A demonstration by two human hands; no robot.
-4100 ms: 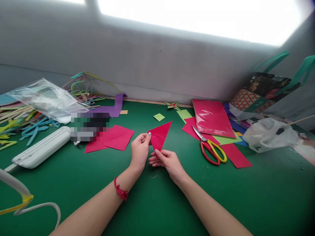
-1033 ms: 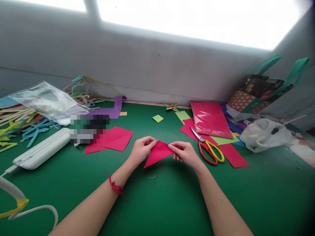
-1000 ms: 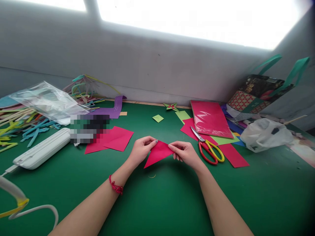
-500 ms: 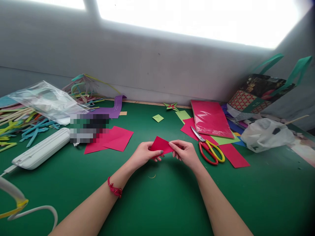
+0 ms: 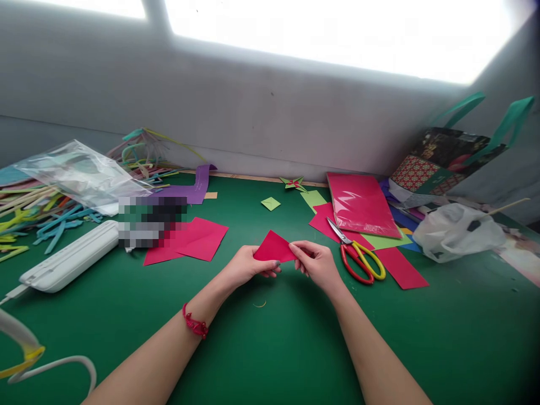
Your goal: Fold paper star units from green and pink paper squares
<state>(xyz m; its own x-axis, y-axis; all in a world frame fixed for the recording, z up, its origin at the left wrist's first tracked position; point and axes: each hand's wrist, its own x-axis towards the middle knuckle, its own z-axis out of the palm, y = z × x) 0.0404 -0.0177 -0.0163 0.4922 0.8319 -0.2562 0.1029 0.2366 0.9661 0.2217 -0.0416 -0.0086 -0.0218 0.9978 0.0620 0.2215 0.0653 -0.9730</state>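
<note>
A small piece of red paper (image 5: pixel 273 247) is held between my two hands, one corner pointing away from me. My left hand (image 5: pixel 252 264) grips its left side, thumb on top and fingers curled underneath. At the right corner my right hand (image 5: pixel 313 260) pinches the paper between thumb and fingertips. Whether the paper is folded double I cannot tell. Beyond it lie a small folded green paper square (image 5: pixel 270 203) and a green and red folded paper star (image 5: pixel 293 183). Scissors (image 5: pixel 356 256) with one red and one yellow handle rest just right of my right hand.
Loose red sheets (image 5: pixel 205 239) lie to the left, beside a white power strip (image 5: pixel 71 256) and heaped coloured strips (image 5: pixel 63 211). On the right are a wrapped red paper pack (image 5: pixel 365 203), a crumpled plastic bag (image 5: pixel 458 232) and a patterned bag (image 5: pixel 447 157). A wall closes the back.
The red paper has tipped up slightly and its left side shows more, as my left thumb has shifted down along its lower edge. My right hand keeps its pinch.
</note>
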